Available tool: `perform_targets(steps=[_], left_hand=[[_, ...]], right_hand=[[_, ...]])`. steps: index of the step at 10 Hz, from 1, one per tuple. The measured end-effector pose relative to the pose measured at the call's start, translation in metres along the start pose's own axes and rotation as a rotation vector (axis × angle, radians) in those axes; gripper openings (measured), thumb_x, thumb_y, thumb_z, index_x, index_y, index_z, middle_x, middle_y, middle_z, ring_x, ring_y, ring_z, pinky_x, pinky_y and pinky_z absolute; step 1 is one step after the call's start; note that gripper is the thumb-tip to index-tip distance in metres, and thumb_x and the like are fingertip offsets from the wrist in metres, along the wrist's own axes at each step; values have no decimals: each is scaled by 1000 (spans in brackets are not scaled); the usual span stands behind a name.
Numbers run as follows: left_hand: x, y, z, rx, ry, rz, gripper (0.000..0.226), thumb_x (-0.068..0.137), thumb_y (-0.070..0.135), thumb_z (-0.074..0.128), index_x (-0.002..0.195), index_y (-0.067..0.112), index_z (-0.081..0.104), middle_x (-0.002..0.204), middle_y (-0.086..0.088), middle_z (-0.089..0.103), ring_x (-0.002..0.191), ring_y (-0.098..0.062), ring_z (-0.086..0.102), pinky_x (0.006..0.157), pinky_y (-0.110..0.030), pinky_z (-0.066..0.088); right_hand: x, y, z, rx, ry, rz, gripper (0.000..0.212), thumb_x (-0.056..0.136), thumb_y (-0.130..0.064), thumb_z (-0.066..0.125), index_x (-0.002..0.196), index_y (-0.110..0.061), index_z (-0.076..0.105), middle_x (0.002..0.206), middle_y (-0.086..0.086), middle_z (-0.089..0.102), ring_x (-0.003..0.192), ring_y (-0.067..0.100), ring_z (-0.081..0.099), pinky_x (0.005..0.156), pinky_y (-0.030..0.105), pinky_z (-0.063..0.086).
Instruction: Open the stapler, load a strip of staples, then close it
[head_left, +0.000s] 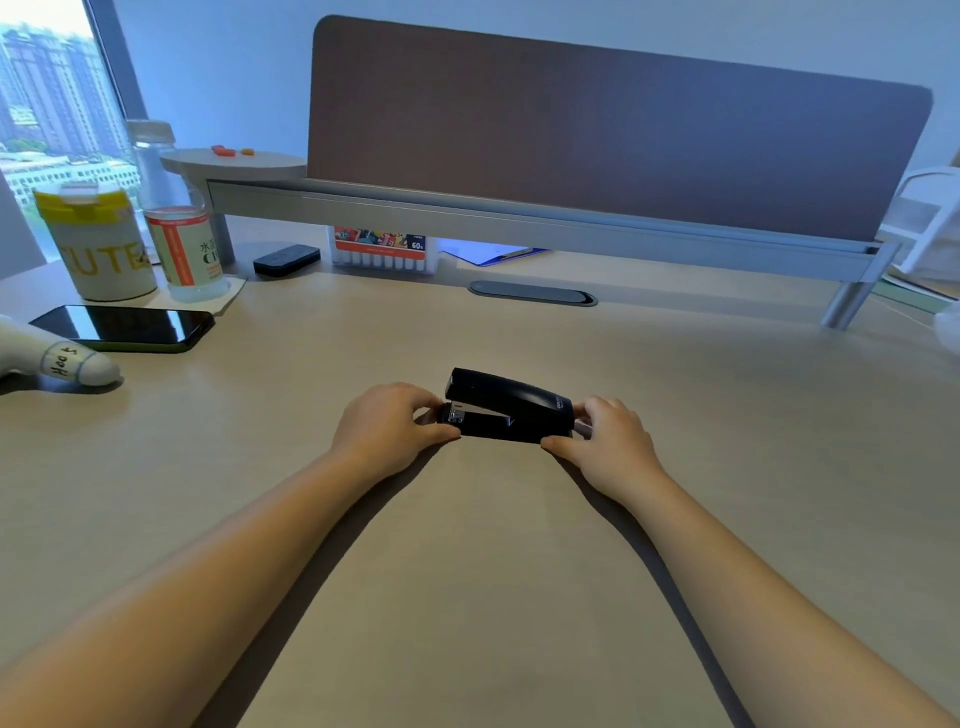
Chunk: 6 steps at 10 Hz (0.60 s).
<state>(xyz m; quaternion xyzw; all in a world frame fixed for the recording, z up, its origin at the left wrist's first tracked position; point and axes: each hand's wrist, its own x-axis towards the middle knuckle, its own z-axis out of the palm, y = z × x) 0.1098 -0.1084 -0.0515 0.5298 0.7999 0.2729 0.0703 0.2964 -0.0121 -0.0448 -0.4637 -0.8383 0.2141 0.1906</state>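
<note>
A black stapler lies on the beige desk, its metal nose pointing left and its top arm down. My left hand grips the nose end, thumb in front and fingers behind. At the rear end my right hand holds the stapler the same way. No strip of staples is visible.
At the left lie a black phone and a white object with handwriting. Behind them stand a yellow-lidded cup and a clear bottle. A marker box and a black case sit under the raised shelf.
</note>
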Motion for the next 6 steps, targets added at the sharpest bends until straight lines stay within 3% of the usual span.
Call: perform_targets(steps=[1, 3, 6], left_hand=[[30, -1, 8, 21, 8, -15, 36, 79, 42, 56, 110, 24, 61, 110, -6, 66, 99, -24, 56, 70, -33, 40], [94, -1, 16, 44, 6, -67, 37, 84, 39, 50, 116, 24, 57, 117, -10, 64, 104, -29, 56, 83, -40, 47], [130, -1, 24, 81, 6, -84, 37, 85, 39, 48, 112, 15, 57, 112, -15, 64, 101, -30, 56, 87, -42, 47]], right_hand=[[35, 1, 8, -5, 47, 18, 35, 78, -34, 61, 106, -13, 57, 113, 11, 58, 106, 29, 52, 81, 38, 42], [96, 0, 22, -28, 143, 31, 34, 81, -32, 58, 106, -8, 56, 111, 15, 61, 101, 32, 55, 80, 41, 45], [132, 4, 31, -40, 176, 47, 36, 83, -30, 54, 110, -7, 54, 111, 16, 60, 100, 33, 55, 74, 37, 41]])
